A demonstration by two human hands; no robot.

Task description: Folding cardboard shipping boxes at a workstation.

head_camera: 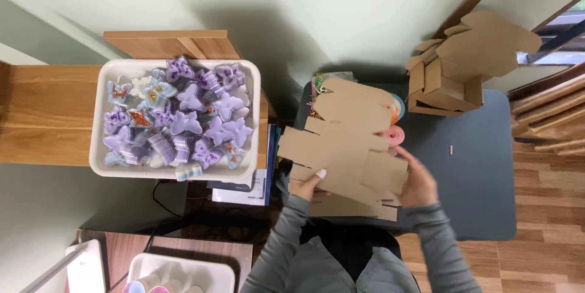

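Head view: left hand (306, 186) and right hand (417, 180) apart, each clamped on an edge of a flat unfolded cardboard box blank (344, 143) held between them. Folded cardboard boxes (454, 70) up right of right hand. White tray (100, 116) of purple butterfly pieces (183, 116) left of left hand.

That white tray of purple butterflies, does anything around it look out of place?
One pale blue-and-white butterfly piece sits on the front rim of the white tray, half out, while the rest lie heaped inside. Nothing looks spilled or broken.
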